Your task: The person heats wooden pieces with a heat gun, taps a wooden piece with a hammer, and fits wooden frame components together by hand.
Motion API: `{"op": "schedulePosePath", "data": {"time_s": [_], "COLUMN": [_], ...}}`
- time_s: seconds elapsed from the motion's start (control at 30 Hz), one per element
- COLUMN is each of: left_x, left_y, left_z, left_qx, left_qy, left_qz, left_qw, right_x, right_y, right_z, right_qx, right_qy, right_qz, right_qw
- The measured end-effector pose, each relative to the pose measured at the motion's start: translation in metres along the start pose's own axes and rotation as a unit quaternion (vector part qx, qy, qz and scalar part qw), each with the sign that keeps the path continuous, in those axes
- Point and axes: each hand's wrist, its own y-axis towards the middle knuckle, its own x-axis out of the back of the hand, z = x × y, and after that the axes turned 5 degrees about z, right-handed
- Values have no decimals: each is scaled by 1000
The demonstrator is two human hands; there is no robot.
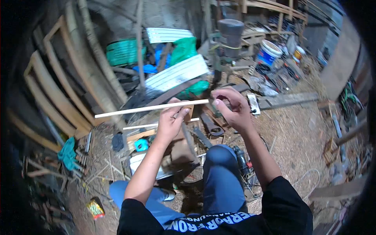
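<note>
A thin pale wooden strip [137, 111] runs almost level in front of me. My left hand [171, 122] is closed around it near its right part, thumb on the near side. A small flat brown piece [190, 112] shows beside the left thumb, just under the strip. My right hand [234, 107] is at the strip's right end, thumb and fingers curled towards each other. What its fingertips hold, if anything, is too small to make out. Below lies a second pale strip [141, 126], over a low wooden block [180, 147]. A handsaw [211, 127] rests beyond the block.
A turquoise tape measure [141, 145] sits by the block. Near my knee lies a power tool [243, 160] with a cable. Wooden frames [58, 78] lean at left. A paint bucket [268, 53] and scrap stand behind. Shavings cover the floor [290, 133].
</note>
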Motion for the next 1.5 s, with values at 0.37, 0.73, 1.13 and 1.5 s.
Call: {"op": "schedulePosePath", "data": {"time_s": [0.37, 0.73, 1.13, 1.5], "left_x": [134, 145, 126, 126], "left_y": [-159, -265, -274, -265], "left_z": [5, 71, 80, 84], "left_qx": [163, 221, 209, 192], "left_qy": [16, -185, -198, -131], "left_qz": [-44, -116, -206, -205], "left_qw": [986, 950, 935, 951], "right_x": [-176, -280, -295, -300], "right_y": [7, -35, -22, -16], "right_z": [53, 43, 20, 19], "right_qx": [11, -86, -90, -88], "right_qy": [-42, -57, -61, -16], "right_qz": [309, 319, 342, 384], "right_qw": [950, 942, 933, 919]}}
